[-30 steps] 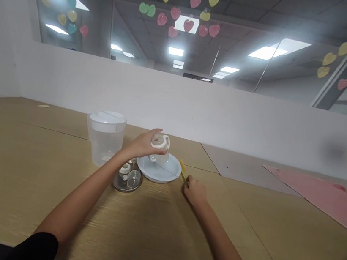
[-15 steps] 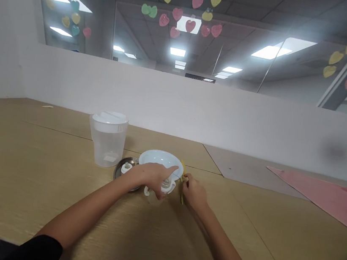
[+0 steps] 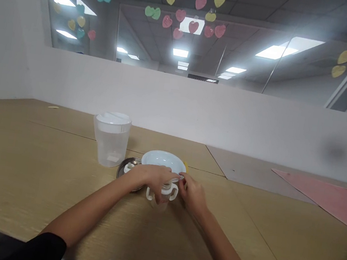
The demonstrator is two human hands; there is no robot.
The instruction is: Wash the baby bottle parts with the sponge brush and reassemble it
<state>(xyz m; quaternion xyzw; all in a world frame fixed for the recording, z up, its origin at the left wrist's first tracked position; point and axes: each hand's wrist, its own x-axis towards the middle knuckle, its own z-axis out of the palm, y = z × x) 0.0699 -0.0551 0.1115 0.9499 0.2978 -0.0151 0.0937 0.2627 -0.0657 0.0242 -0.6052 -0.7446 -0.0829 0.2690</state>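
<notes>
Left fingers (image 3: 158, 197): gripping two-handled bottle (image 3: 164, 201) | right fingers (image 3: 183, 186): grip unclear, beside bowl (image 3: 163, 159) | metal tray (image 3: 120, 169): white-ringed piece (image 3: 128, 167) inside | pitcher (image 3: 112, 144): lidded

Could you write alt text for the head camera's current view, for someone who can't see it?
A person's left hand is at a clear bottle with two white handles, beside the right hand, at a pale bowl's near-right edge. To the left on the tan table are a lidded pitcher and a partly hidden metal tray.
</notes>
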